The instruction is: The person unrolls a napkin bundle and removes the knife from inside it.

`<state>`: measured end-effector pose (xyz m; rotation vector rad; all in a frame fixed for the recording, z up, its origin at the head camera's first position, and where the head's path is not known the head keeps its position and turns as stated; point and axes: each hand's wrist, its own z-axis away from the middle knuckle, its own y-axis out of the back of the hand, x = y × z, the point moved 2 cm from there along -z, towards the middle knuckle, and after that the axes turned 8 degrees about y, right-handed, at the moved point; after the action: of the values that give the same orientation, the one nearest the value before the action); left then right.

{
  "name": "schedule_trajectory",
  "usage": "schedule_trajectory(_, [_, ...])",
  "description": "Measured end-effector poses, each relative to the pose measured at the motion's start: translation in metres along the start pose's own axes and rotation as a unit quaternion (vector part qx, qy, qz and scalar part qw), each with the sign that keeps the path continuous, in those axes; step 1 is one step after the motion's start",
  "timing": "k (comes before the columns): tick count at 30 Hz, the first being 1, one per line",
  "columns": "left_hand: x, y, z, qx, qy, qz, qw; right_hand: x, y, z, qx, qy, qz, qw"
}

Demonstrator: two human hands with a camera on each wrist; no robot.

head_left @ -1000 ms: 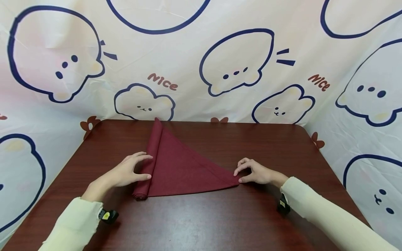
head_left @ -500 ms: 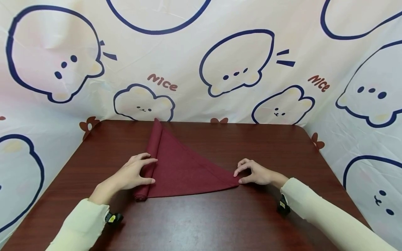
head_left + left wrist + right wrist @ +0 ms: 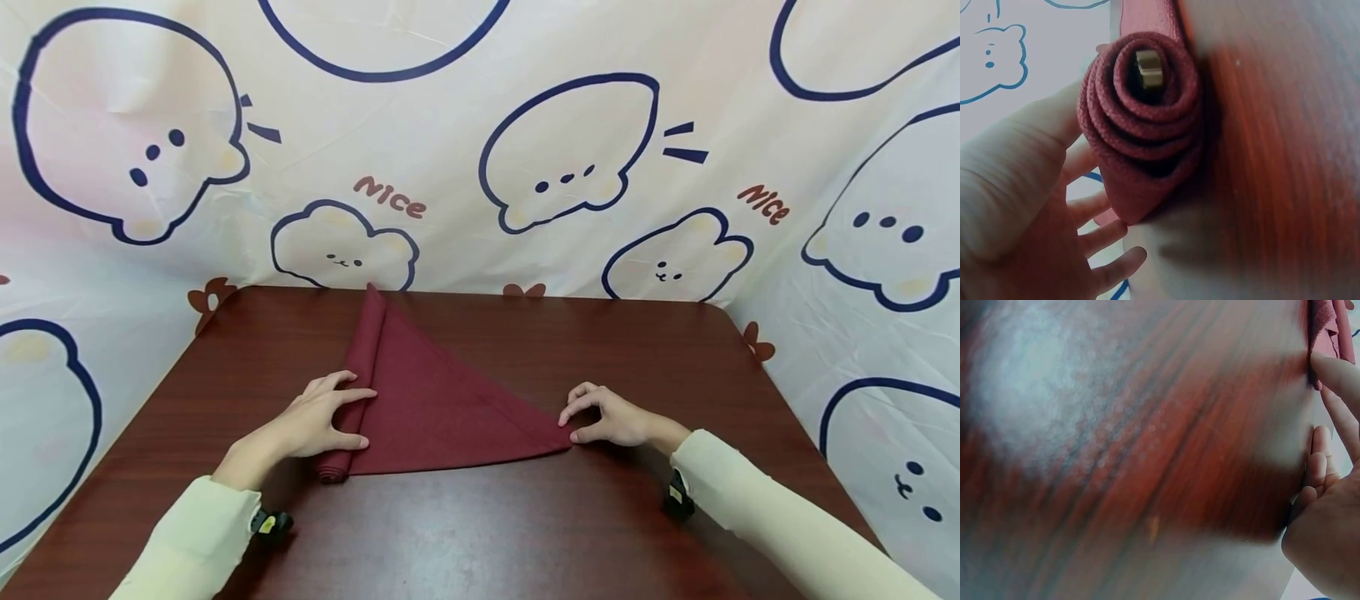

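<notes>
A dark red cloth [image 3: 442, 408] lies on the table, its left side wound into a roll [image 3: 366, 333] and the rest flat, tapering to a corner at the right. My left hand [image 3: 303, 423] rests across the roll with fingers spread, thumb and forefinger tips at its right edge. The left wrist view shows the roll's layered near end [image 3: 1132, 184] with a gold-coloured piece [image 3: 1149, 69] inside, beside the left hand [image 3: 1019, 187]. At the right corner, my right hand [image 3: 618, 417] pinches the cloth between thumb and forefinger, its other fingers curled.
The brown wooden table [image 3: 480, 533] extends around the cloth. Behind it and along both sides hangs a pale sheet [image 3: 450, 142] printed with blue-outlined figures. Black devices [image 3: 272, 525] are worn at both wrists.
My left hand has shifted slightly right and nearer over the roll, its forefinger now reaching past the roll's right edge. The right hand keeps its place on the corner.
</notes>
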<state>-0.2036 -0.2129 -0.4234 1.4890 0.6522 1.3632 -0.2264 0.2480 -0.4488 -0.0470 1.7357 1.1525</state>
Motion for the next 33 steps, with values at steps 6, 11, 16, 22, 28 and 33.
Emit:
schedule_trajectory(6, [-0.004,0.003,0.003,-0.002,0.001,0.007,1.0,0.0,-0.001,0.0,-0.004,-0.001,0.003,1.0])
schedule_trajectory(11, [-0.006,0.006,0.005,-0.007,0.005,0.007,0.9999,0.002,-0.003,0.001,-0.001,-0.006,0.003,1.0])
schedule_trajectory(16, [-0.009,0.01,0.007,-0.013,0.012,0.012,0.9998,0.001,-0.001,0.0,-0.004,-0.012,-0.003,0.9999])
schedule_trajectory(22, [-0.014,0.015,0.006,-0.013,0.019,0.016,0.9996,0.0,0.003,-0.004,-0.009,-0.017,-0.006,0.9998])
schedule_trajectory(28, [-0.023,0.017,0.011,-0.011,0.017,0.02,0.9996,0.0,0.002,-0.003,-0.009,-0.018,-0.005,0.9998])
schedule_trajectory(33, [-0.027,0.014,0.014,-0.011,0.022,0.026,0.9994,0.002,0.0,-0.002,-0.008,-0.017,-0.005,0.9998])
